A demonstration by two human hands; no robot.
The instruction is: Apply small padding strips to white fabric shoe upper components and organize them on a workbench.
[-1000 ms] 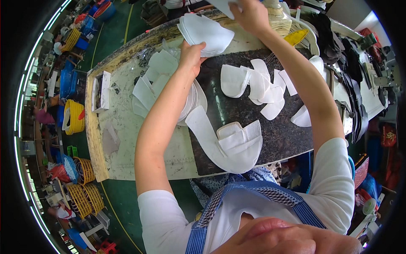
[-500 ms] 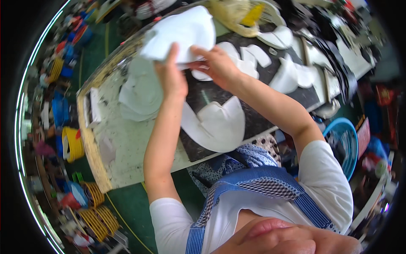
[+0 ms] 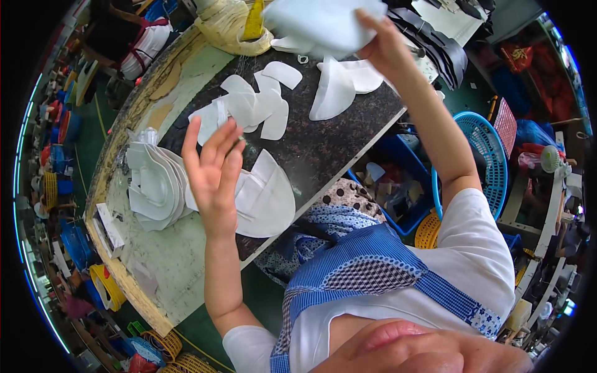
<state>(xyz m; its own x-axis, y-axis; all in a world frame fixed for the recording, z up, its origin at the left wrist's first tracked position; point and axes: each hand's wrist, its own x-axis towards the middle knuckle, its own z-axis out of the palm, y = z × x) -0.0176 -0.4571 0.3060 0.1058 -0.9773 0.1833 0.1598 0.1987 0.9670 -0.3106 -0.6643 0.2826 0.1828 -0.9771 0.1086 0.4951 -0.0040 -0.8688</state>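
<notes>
My right hand (image 3: 387, 48), at the far right of the table, grips the edge of a large white curved sheet piece (image 3: 326, 23), which is blurred by motion. Empty, my left hand (image 3: 214, 174) is raised with its fingers spread. Beside it on the left lies a stack of rounded white pieces (image 3: 152, 186). A folded white piece with a pointed corner (image 3: 272, 202) rests just right of the left wrist. Several small white rounded pieces (image 3: 252, 102) overlap on the dark board (image 3: 305, 149). Below the right hand lie more white pieces (image 3: 333, 93).
A cream-wrapped ring-shaped bundle (image 3: 227, 31) with a yellow piece sits at the table's far side. Black strips (image 3: 429, 43) hang over the far right. Beyond the near right edge stand a blue bin (image 3: 398, 214) of scraps and a light-blue basket (image 3: 500, 161). A white box (image 3: 109, 230) lies by the left edge.
Both hands were together on the white sheet piece above the table. The left hand has let go and come down nearer; the right has carried the piece to the right. The view has shifted too.
</notes>
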